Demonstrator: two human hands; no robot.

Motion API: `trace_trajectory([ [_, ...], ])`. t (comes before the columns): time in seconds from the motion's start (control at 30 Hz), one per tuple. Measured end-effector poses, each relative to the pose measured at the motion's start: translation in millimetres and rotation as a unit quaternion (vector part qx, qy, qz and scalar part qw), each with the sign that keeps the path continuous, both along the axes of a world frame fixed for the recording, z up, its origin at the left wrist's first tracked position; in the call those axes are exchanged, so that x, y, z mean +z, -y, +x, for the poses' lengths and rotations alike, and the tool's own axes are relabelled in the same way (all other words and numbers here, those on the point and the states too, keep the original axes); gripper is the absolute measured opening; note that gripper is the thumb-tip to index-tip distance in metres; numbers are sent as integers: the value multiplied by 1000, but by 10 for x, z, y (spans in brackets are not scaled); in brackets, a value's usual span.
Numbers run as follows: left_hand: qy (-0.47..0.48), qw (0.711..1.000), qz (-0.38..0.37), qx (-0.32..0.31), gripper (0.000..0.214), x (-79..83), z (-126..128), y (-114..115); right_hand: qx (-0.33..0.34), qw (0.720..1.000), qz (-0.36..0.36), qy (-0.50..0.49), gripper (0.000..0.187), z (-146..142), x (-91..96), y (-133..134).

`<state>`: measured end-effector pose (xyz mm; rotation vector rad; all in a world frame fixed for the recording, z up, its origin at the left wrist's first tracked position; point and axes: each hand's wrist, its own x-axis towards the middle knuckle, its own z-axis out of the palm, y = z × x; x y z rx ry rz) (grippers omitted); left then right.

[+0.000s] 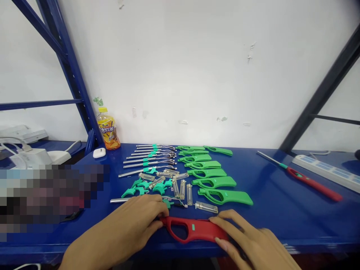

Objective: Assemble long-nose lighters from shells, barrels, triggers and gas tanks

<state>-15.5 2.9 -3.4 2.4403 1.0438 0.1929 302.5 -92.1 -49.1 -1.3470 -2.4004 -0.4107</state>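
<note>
A red lighter casing [206, 229] with a trigger loop lies near the table's front edge. My left hand [140, 215] pinches its narrow neck end between thumb and fingers. At the wide end, my right hand [247, 240] grips the casing with fingers on top and thumb at the near edge. Just beyond my left hand lie a metal lighter tube [119, 200], partly hidden by that hand, and teal triggers [159, 188]. Clear fuel tanks [206, 207] are scattered behind the casing.
Several green casings [225, 197] lie in a column, beside a row of metal tubes with wires [140, 163]. An assembled red lighter [312, 182] and a power strip [329, 172] are at right. A drink bottle [108, 129] and white earbud case [99, 152] stand back left; pixelation covers the left.
</note>
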Motion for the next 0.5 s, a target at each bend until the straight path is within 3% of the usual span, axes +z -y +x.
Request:
trace_trajectory([
  [0.3,-11,1000,-14,7,19,59,17,18,4,1000,-7,-19,49,32,-21,8],
  [0.5,-20,1000,-15,8,17,66,2,36,-6,1000,-7,15,61,21,-42,34],
])
